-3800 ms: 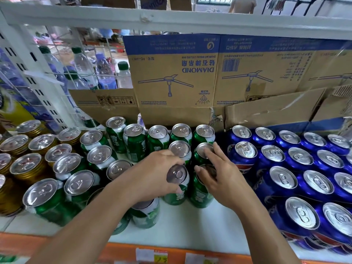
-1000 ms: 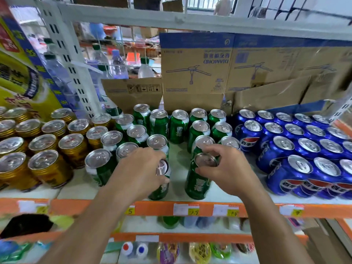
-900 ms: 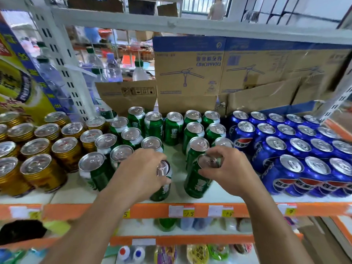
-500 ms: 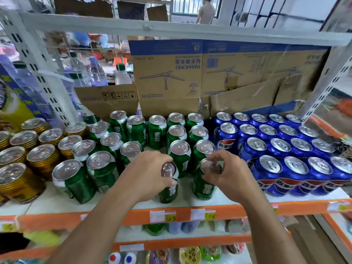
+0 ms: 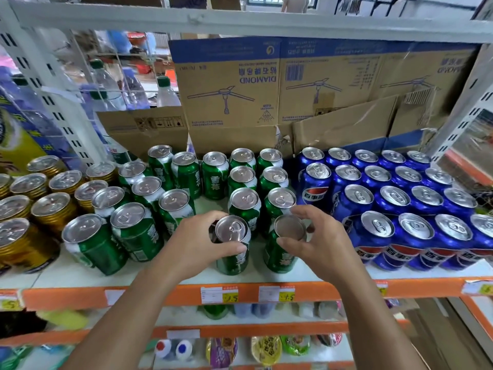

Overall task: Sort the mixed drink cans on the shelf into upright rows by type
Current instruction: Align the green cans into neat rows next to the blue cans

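Item 1, left green can (image 5: 231, 231): upright at the front of the white shelf (image 5: 53, 276), near the middle. The left hand (image 5: 197, 244) grips it by the upper part, thumb across the front and fingers curled round the back.

Item 2, right green can (image 5: 289, 227): upright just beside item 1, with a narrow gap between them. The right hand (image 5: 322, 244) grasps its rim, thumb at the front and fingers arched over the far edge. The top is blurred, so I cannot tell whether it has a tab.

Item 3, other green cans (image 5: 244, 202): two straight files directly behind items 1 and 2, and a looser, staggered bunch to the left.

Item 4, blue cans (image 5: 394, 198): tidy rows on the right, touching the green block.

Item 5, gold cans (image 5: 53, 209): packed together at far left.

Item 6, cardboard boxes (image 5: 226, 89): along the back, print upside down.

Item 7, water bottles (image 5: 106, 81): behind the wire at back left.

Item 8, price tags (image 5: 218, 295): on the orange shelf edge (image 5: 160, 296), below the held cans.
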Demonstrator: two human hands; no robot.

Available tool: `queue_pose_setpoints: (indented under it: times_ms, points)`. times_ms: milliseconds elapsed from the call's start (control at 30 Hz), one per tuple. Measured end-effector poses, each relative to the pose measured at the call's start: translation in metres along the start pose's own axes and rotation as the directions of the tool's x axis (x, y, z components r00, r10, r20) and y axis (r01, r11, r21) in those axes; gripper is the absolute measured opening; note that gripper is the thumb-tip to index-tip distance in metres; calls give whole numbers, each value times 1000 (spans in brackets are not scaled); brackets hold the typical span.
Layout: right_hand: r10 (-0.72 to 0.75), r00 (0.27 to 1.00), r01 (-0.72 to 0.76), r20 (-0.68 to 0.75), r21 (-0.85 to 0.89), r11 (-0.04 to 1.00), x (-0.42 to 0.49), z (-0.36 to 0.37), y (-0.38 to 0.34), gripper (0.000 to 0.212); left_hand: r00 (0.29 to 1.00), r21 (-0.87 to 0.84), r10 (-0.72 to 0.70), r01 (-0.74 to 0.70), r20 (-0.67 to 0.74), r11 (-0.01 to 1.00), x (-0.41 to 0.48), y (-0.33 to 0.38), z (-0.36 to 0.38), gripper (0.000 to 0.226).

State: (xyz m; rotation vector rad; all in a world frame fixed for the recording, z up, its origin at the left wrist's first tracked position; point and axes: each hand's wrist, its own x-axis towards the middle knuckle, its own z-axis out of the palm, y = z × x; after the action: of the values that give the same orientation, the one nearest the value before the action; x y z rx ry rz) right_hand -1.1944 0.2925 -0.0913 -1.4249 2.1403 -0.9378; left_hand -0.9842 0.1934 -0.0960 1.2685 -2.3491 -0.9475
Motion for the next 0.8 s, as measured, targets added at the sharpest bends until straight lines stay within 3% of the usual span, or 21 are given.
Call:
queue_pose_setpoints:
  times_ms: [167,433,800]
  points:
    - [-9,1000,9,12,-4,1000,1,-2,1,61,999,-106,-13,10,-31,994,0,-1,2,40]
    - [-20,1000,20,-5,11,1000,0,-1,2,62,993,-243,-22,-6,-112,970,2,-1,21,68]
    - [-52,999,52,4,-20,998,2,-2,2,55,994,-183,-3,-17,-112,983,5,2,27,65]
